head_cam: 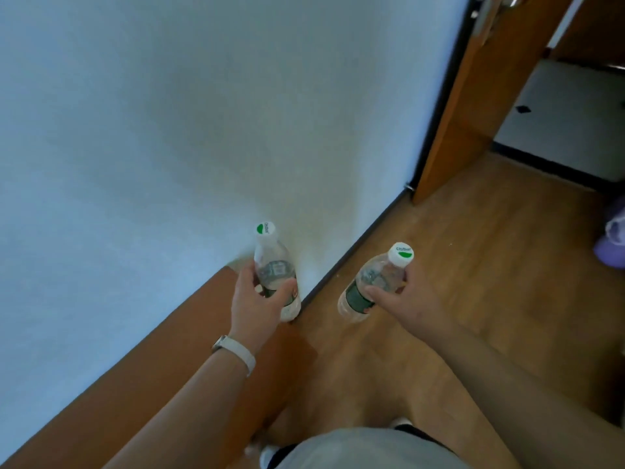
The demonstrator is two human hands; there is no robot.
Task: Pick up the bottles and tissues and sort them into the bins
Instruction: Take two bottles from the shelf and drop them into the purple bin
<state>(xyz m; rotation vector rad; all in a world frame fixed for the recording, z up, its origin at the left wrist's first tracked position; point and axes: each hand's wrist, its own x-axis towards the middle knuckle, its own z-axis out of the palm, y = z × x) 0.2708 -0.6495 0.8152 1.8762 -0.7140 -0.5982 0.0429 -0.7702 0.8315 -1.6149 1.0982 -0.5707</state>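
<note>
Grey shirt (pixel 365 448) at six o'clock. Left hand (pixel 258 301) fingers wrapped round left bottle (pixel 275 275), upright at the wall (pixel 135 147). Right hand (pixel 411 299) fingers clamped on right bottle (pixel 375 282), tilted over wooden floor (pixel 490 248). Purple bin (pixel 612 238) at three o'clock.

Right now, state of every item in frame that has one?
Left bottle: capped, upright, gripped by left hand.
Right bottle: capped, tilted, gripped by right hand.
Door: open.
Purple bin at right edge: mostly cut off, contents unclear.
Tissues: none visible.
</note>
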